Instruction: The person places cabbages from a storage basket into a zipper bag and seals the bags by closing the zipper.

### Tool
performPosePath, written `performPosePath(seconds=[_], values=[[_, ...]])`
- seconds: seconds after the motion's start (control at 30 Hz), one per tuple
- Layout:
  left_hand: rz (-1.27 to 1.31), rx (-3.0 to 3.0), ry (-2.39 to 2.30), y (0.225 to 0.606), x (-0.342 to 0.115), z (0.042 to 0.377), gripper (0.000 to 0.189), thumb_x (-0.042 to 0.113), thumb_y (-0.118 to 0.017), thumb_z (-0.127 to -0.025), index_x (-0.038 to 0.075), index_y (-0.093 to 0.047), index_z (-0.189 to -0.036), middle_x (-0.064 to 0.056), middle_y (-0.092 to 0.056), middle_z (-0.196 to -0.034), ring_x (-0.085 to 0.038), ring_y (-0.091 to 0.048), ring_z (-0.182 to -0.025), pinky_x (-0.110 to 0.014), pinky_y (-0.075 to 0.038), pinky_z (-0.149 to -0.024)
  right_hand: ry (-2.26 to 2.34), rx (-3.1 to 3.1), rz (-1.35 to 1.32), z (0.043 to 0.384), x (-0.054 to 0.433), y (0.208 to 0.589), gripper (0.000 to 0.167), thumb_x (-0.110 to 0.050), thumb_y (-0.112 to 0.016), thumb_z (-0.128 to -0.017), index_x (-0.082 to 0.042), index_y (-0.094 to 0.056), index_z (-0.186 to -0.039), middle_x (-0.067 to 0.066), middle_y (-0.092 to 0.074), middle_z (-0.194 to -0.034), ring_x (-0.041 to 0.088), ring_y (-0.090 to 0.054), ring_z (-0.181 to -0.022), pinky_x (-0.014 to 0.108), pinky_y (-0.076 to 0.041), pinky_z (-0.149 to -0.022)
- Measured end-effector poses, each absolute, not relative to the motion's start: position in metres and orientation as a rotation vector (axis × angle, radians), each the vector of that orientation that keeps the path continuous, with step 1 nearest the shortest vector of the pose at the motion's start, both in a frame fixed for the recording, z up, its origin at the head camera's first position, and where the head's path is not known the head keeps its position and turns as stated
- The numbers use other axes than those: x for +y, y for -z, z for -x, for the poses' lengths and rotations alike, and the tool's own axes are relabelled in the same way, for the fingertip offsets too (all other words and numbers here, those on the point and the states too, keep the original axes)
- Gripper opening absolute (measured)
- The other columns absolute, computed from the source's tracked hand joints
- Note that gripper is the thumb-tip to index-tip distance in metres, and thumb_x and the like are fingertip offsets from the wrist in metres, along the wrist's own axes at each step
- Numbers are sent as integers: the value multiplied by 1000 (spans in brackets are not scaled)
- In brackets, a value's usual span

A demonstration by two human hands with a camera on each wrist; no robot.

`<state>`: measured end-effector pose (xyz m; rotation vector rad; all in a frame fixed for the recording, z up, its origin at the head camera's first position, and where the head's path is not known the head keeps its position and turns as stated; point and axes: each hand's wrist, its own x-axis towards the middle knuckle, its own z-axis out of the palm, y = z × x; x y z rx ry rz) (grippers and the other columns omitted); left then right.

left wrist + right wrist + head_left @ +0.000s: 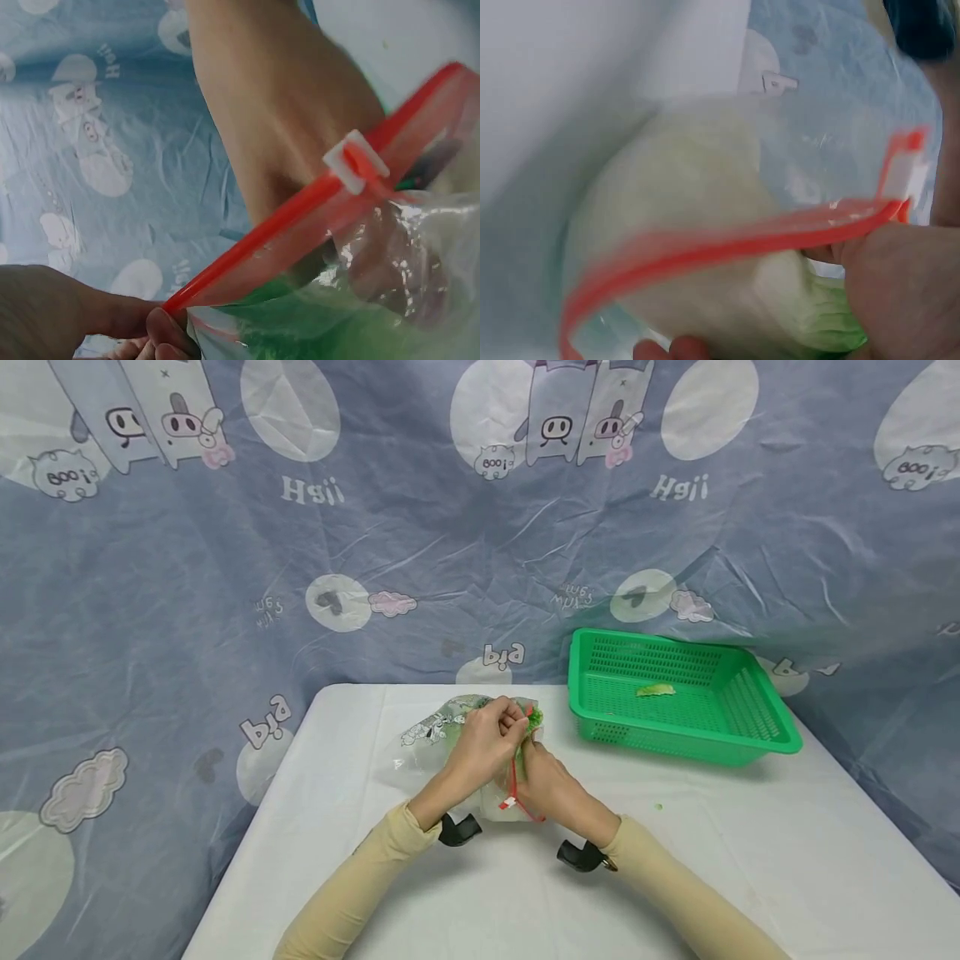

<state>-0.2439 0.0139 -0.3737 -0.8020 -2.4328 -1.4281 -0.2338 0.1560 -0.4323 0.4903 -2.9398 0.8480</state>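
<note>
A clear zip bag [427, 752] with a red strip and a white slider [356, 161] lies on the table, with printed pictures on its plastic. My left hand [487, 747] pinches one end of the red strip [259, 240] between thumb and fingers. Inside the bag mouth, my right hand [555, 789] holds what looks like Chinese cabbage [780, 300], pale with crinkled green leaf ends. In the right wrist view its thumb passes under the strip and fingertips [671, 350] show at the bottom. Plastic partly hides the right fingers.
A green perforated basket [675, 739] stands at the back right of the white table [712, 893], holding one pale green leaf piece [656, 691]. A tiny green scrap [658, 807] lies in front of it. A printed grey-blue curtain [420, 527] hangs behind the table.
</note>
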Motion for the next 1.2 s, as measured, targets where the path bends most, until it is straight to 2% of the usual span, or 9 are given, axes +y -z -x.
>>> performPosePath(seconds=[0.07, 0.13, 0.33, 0.43, 0.53, 0.73, 0.9, 1.07, 1.2], values=[[756, -2421, 1430, 374, 12, 246, 7, 12, -58, -95, 8, -61, -90, 0, -64, -77, -6, -58, -67, -20, -48, -63, -829, -2963, -491, 231, 154, 431, 73, -28, -66, -90, 9, -31, -143, 24, -58, -115, 30, -61, -98, 42, -52, -77], [742, -2423, 1433, 374, 11, 247, 7, 13, -58, -95, 8, -62, -91, 1, -63, -77, -6, -58, -68, -20, -48, -63, -838, -2974, -513, 231, 155, 428, 76, -29, -69, -88, 8, -31, -144, 21, -59, -113, 29, -62, -96, 41, -53, -76], [912, -2485, 1405, 370, 12, 240, 8, 14, -60, -94, 8, -63, -88, -2, -66, -80, -5, -56, -63, -20, -47, -57, -782, -2945, -712, 234, 162, 426, 18, -14, -55, -96, 2, -54, -105, 2, -47, -71, 12, -43, -61, 24, -37, -53], [968, -2506, 1404, 368, 13, 237, 9, 13, -61, -94, 8, -64, -88, -5, -67, -81, -4, -55, -62, -19, -46, -56, -653, -2955, -774, 234, 164, 427, 9, -10, -55, -95, -2, -55, -91, 1, -46, -72, 12, -39, -64, 22, -34, -54], [973, -2497, 1419, 366, 11, 235, 9, 12, -60, -94, 6, -63, -87, -7, -67, -77, -5, -57, -60, -19, -47, -56, -651, -3043, -732, 233, 163, 423, 13, -13, -56, -95, -5, -54, -86, 3, -48, -77, 14, -41, -66, 24, -34, -52], [910, -2470, 1405, 364, 7, 240, 10, 10, -60, -94, 6, -61, -86, -3, -65, -70, -5, -59, -61, -20, -47, -57, -881, -3156, -764, 238, 171, 408, 24, -26, -61, -94, -4, -56, -102, 3, -55, -74, 12, -50, -62, 25, -40, -54], [845, -2482, 1404, 365, 5, 244, 9, 12, -61, -94, 9, -61, -86, 1, -64, -71, -5, -58, -62, -20, -45, -55, -1212, -3136, -855, 241, 191, 397, 30, -14, -54, -95, 6, -58, -118, 14, -69, -86, 21, -69, -69, 27, -55, -59], [821, -2484, 1409, 364, 5, 243, 10, 12, -62, -93, 9, -61, -84, 0, -64, -70, -6, -57, -60, -20, -44, -53, -1201, -2926, -602, 245, 196, 399, 11, -12, -62, -92, -3, -64, -87, 12, -67, -71, 22, -68, -56, 26, -54, -51], [820, -2506, 1404, 364, 6, 241, 10, 13, -62, -93, 10, -61, -84, 2, -63, -69, -4, -57, -60, -19, -44, -53, -889, -2787, -444, 250, 191, 412, 25, -20, -73, -86, -10, -53, -74, 3, -58, -60, 9, -55, -46, 22, -42, -45]])
